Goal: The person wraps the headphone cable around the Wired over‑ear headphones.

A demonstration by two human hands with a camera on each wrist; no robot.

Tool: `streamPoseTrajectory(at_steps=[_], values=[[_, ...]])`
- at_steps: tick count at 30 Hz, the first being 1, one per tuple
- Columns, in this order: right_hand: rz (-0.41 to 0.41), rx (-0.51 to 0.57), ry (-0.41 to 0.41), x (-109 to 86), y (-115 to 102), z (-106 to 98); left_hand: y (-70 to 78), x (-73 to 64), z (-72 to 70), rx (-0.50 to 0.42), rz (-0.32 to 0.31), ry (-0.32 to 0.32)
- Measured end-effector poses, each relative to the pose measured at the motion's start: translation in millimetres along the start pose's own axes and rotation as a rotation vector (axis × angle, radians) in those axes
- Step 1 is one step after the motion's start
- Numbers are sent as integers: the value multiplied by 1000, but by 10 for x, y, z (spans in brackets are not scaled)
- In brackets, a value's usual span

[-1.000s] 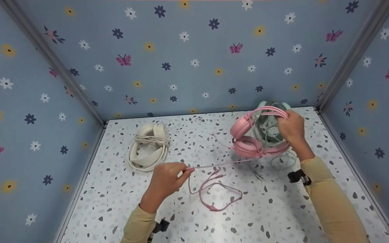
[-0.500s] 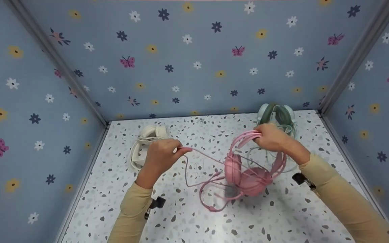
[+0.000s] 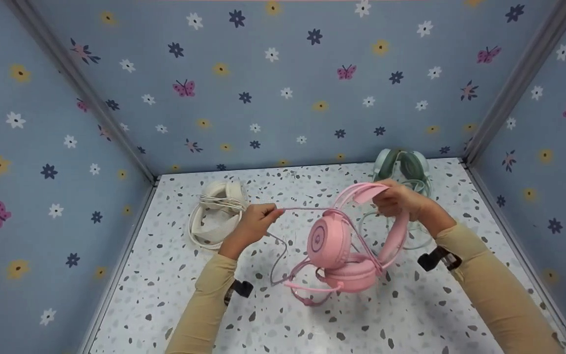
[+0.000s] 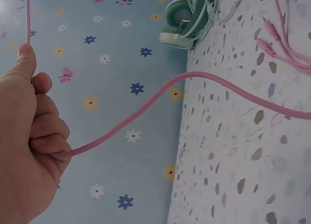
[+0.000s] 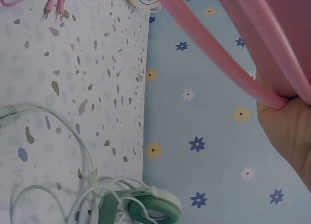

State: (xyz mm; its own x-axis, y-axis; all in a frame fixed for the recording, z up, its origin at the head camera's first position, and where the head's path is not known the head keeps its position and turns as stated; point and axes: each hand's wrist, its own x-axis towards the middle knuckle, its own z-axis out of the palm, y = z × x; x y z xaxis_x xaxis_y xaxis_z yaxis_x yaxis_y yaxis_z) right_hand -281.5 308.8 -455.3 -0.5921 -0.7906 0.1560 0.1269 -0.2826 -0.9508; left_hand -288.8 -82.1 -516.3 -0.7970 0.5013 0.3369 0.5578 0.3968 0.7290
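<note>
Pink headphones (image 3: pixel 329 241) hang tilted above the speckled table, their headband gripped by my right hand (image 3: pixel 401 199). A thin pink microphone boom (image 3: pixel 312 288) sticks out to the left from the lower ear cup. My left hand (image 3: pixel 256 222) pinches the pink cable (image 3: pixel 305 208), which runs taut to the upper ear cup and lies across the headphones. In the left wrist view the cable (image 4: pixel 141 110) also passes through the curled fingers and droops away toward the table. Two pink plugs (image 4: pixel 269 46) show at the cable's end there.
White headphones (image 3: pixel 202 231) with their cord wound round them lie at the left of the table. Green headphones (image 3: pixel 413 167) with a loose pale cord sit at the back right, partly behind my right hand. Blue flowered walls (image 3: pixel 283 73) enclose the table.
The pink headphones have come left and toward me, away from the green ones, and turned so an ear cup's outer face shows. My left hand has moved up with the cable.
</note>
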Motion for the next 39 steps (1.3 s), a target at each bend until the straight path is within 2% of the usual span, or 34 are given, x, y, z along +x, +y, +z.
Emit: streamPoseTrajectory(at_steps=[3,5,8,10,12,14,16,19,21,24,26,29,32,34,39], values=[[-67,99,-65,-7,123,-61,-45,3,169,-120,-34,-61],[-104,171,-80,-1,197,-83,32,14,237,-196,-48,-97],[-156,288,-94,7,273,-129,125,17,334,-302,-54,-110],[-196,378,-83,-17,286,-163,160,-7,399,-368,-79,-120],[-238,461,-34,-64,259,-183,83,-76,506,-418,-105,-119],[-282,540,91,-119,196,-170,11,-194,602,-458,-147,-120],[-327,581,292,-167,108,-140,-14,-352,677,-445,-186,-121],[-350,606,615,-208,-43,-103,43,-593,777,-416,-248,-95],[-343,606,797,-224,-131,-99,122,-724,849,-406,-256,-57],[-296,618,991,-245,-215,-120,188,-876,986,-404,-236,13],[-261,599,1084,-234,-241,-144,188,-974,1065,-381,-225,47],[-248,572,1185,-241,-254,-207,158,-1131,1134,-314,-224,64],[-259,524,1292,-273,-253,-299,227,-1261,1097,-247,-207,84],[-247,480,1368,-283,-241,-358,295,-1309,1045,-163,-169,118],[-216,475,1452,-248,-187,-462,510,-1303,904,-3,-75,172]])
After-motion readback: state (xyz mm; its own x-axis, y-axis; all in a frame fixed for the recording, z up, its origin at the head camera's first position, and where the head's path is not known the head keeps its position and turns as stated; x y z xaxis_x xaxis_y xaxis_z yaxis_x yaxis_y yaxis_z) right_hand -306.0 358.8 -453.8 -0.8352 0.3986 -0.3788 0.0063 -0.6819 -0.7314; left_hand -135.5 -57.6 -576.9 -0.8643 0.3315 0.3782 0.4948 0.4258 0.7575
